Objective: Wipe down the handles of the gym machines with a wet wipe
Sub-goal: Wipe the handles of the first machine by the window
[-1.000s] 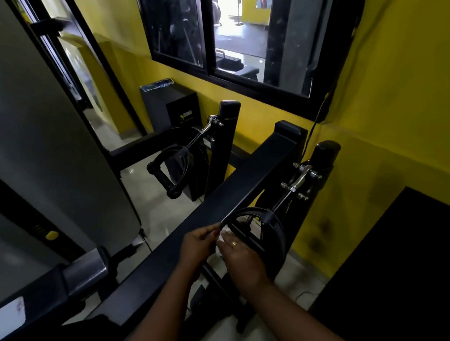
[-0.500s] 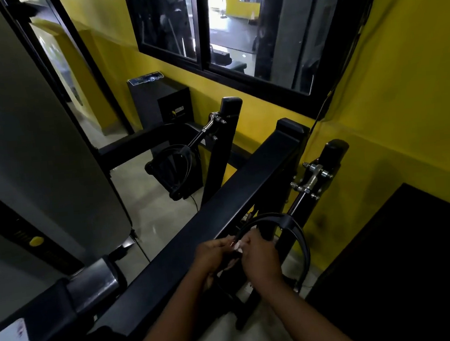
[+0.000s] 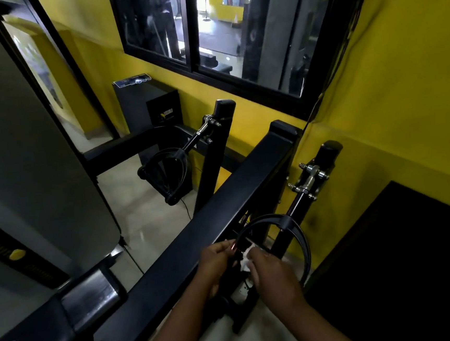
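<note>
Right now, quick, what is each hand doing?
Left hand: fingers grip the end of the near handle.
Right hand: fingers hold the wet wipe against that handle.

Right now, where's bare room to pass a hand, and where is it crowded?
Free: the bare floor between grey panel and black beam, below the far handle. Crowded: the near handle, where left hand, right hand and wet wipe meet.

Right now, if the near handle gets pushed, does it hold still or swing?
Probably swings: near handle hangs from a bolted swivel link. Its thin loop holds a clean arc, so likely stiff. Left hand pinches it, perhaps steadying.
</note>
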`<state>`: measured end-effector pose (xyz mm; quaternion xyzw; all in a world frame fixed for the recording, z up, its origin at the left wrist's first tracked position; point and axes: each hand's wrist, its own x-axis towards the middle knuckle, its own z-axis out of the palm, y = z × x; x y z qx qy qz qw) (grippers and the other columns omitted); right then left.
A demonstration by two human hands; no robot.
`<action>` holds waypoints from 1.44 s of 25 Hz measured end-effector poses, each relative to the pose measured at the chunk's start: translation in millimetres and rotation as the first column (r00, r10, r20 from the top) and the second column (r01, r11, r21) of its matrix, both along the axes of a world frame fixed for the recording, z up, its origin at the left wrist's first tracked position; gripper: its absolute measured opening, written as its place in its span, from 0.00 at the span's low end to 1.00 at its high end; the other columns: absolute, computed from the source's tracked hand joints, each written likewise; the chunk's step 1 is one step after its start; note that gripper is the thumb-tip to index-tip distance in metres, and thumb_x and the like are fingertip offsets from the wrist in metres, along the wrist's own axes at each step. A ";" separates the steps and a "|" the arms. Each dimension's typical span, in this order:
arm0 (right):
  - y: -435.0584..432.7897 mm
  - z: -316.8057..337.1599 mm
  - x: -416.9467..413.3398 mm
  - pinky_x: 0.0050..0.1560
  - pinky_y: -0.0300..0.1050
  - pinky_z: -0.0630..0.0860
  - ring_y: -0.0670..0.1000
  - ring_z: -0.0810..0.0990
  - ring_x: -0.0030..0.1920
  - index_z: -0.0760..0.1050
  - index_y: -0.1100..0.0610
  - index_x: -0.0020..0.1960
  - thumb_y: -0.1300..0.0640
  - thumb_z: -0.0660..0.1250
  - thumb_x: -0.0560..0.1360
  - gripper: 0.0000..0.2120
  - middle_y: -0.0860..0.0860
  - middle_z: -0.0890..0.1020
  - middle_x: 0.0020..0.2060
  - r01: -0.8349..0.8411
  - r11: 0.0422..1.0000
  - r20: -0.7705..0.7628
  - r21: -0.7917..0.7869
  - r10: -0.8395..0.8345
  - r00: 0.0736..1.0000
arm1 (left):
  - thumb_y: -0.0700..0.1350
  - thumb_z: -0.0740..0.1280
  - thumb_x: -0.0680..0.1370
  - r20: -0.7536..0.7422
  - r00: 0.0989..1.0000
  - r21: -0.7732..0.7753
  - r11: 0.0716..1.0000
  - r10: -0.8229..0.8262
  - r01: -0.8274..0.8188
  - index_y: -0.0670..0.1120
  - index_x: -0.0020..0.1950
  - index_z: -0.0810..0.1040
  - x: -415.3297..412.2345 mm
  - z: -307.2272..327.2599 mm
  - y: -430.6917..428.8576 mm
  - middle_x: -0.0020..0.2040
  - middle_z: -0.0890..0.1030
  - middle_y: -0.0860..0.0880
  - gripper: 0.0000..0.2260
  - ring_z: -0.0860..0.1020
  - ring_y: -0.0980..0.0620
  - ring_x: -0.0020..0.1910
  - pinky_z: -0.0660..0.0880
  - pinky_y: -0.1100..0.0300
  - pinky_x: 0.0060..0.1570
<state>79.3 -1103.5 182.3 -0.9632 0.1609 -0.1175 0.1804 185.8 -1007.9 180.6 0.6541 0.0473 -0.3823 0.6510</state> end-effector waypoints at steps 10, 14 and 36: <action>-19.9 -4.5 -26.2 0.42 0.37 0.73 0.49 0.81 0.48 0.74 0.55 0.60 0.60 0.67 0.74 0.14 0.49 0.81 0.50 -0.220 0.967 -0.039 -0.129 0.217 0.975 | 0.32 0.65 0.78 -0.042 0.995 -0.045 0.995 0.087 -0.089 0.39 0.47 0.80 5.1 6.8 -7.1 0.31 0.83 0.48 0.06 0.82 0.55 0.29 0.77 0.66 0.28; -10.8 -22.8 -20.0 0.34 0.38 0.75 0.49 0.81 0.38 0.76 0.55 0.48 0.61 0.79 0.62 0.18 0.51 0.81 0.41 -0.152 0.962 0.037 -0.229 0.164 0.986 | 0.34 0.65 0.78 -0.004 1.000 -0.005 1.000 0.020 -0.020 0.36 0.55 0.80 8.8 5.4 -6.7 0.40 0.83 0.44 0.07 0.81 0.52 0.39 0.79 0.67 0.35; -14.3 -41.2 -76.4 0.60 0.48 0.69 0.52 0.83 0.54 0.83 0.57 0.51 0.61 0.56 0.81 0.16 0.54 0.84 0.54 0.037 0.829 0.321 -0.557 0.174 0.931 | 0.30 0.62 0.77 0.015 0.998 0.064 0.996 0.064 -0.065 0.33 0.52 0.80 6.6 0.3 -12.7 0.43 0.81 0.43 0.08 0.79 0.50 0.41 0.77 0.59 0.43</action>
